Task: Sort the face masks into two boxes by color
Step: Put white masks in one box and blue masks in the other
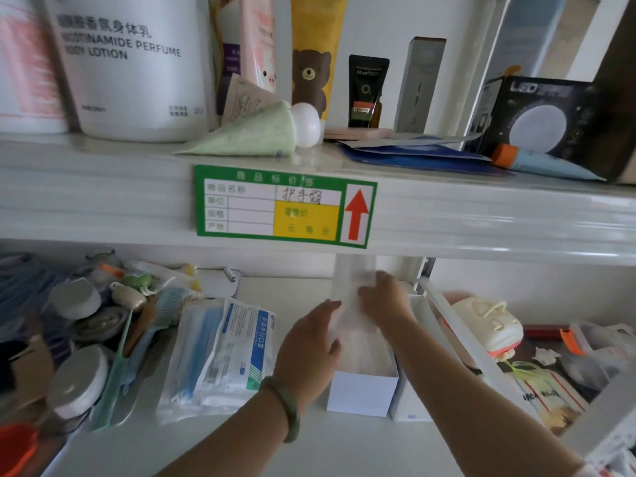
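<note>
A white face mask (351,297) stands upright over an open white box (361,394) on the lower shelf. My left hand (309,342) grips its left edge and my right hand (382,301) grips its right edge. The box holds more white masks (364,352). A second white box (411,401) stands touching the first on its right; its contents are hidden by my right arm. Packets of blue masks (220,352) in clear wrapping lie to the left of my left hand.
A shelf edge with a green price label (282,206) hangs just above my hands. Combs, jars and small items (86,332) crowd the lower shelf's left. A cream moulded mask (488,325) and packets lie at right, behind a white bar (457,328). Lotion bottles stand on the upper shelf.
</note>
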